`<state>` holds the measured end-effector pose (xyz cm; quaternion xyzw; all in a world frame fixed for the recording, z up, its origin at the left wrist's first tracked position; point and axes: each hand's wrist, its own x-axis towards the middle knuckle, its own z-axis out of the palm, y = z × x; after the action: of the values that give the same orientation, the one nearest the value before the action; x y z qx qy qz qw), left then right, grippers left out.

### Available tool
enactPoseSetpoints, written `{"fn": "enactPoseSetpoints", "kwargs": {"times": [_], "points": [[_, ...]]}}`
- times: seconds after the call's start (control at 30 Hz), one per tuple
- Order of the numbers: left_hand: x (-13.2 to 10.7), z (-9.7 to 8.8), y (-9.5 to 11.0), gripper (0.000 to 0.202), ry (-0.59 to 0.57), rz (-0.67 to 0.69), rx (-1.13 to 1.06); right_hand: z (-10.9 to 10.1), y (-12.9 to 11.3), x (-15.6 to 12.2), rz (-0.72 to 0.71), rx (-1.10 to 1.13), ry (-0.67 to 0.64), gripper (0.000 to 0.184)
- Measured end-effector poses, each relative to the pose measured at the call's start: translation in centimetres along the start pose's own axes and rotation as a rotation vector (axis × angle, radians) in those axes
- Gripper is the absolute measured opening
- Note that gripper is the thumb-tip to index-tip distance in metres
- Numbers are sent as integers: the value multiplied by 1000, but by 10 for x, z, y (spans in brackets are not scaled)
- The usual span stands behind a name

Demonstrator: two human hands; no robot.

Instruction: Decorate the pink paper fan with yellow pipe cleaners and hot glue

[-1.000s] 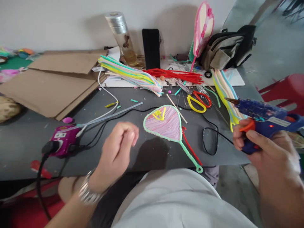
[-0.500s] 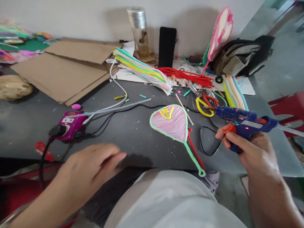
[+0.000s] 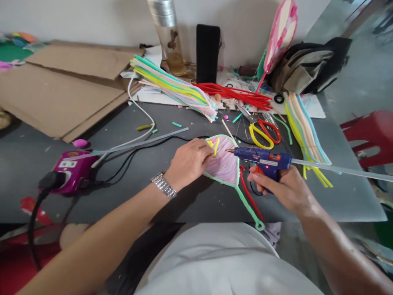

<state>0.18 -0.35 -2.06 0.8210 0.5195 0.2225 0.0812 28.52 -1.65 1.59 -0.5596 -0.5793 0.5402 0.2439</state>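
Observation:
A fan-shaped craft piece [image 3: 225, 166] lies on the table, its pink strands framed in mint-green pipe cleaner, with a looped green handle pointing toward me. My left hand [image 3: 192, 159] reaches over its left side, fingertips pinched on a bent yellow pipe cleaner [image 3: 216, 146] at the upper part. The fingers hide part of that piece. My right hand [image 3: 276, 184] grips a blue hot glue gun [image 3: 260, 156] with a red light lit and a finger at its orange trigger. Its nozzle points left, over the fan's right edge. A long glue stick [image 3: 337, 167] sticks out behind.
Scissors [image 3: 260, 135] with red and yellow handles lie beyond the gun. Bundles of coloured pipe cleaners [image 3: 175, 88] and red ones [image 3: 233, 95] lie behind. A purple power socket [image 3: 72, 170] and cardboard sheets [image 3: 61, 90] are at left, a bottle [image 3: 170, 45] and phone [image 3: 208, 53] at the back.
My left hand has moved right and forward onto the yellow pipe cleaner on the fan. My right hand has brought the glue gun left, its nozzle now by the fan. The view has shifted slightly.

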Motion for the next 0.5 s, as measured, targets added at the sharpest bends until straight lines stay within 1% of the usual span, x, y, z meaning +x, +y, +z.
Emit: {"fn": "enactPoseSetpoints", "kwargs": {"times": [0.1, 0.27, 0.33, 0.43, 0.5], "points": [[-2, 5, -3, 16, 31, 8, 2, 5, 1, 5, -39, -97, 12, 40], [-2, 12, -6, 16, 96, 36, 31, 14, -6, 10, -148, -256, 48, 34], [-1, 12, -6, 15, 98, 32, 22, 17, -8, 11, -190, -299, 38, 34], [0, 11, -7, 15, 75, -12, -41, 21, -8, 14, -254, -357, 23, 34], [1, 11, -9, 14, 65, -50, -109, 23, -7, 16, -272, -405, 44, 33]]}}
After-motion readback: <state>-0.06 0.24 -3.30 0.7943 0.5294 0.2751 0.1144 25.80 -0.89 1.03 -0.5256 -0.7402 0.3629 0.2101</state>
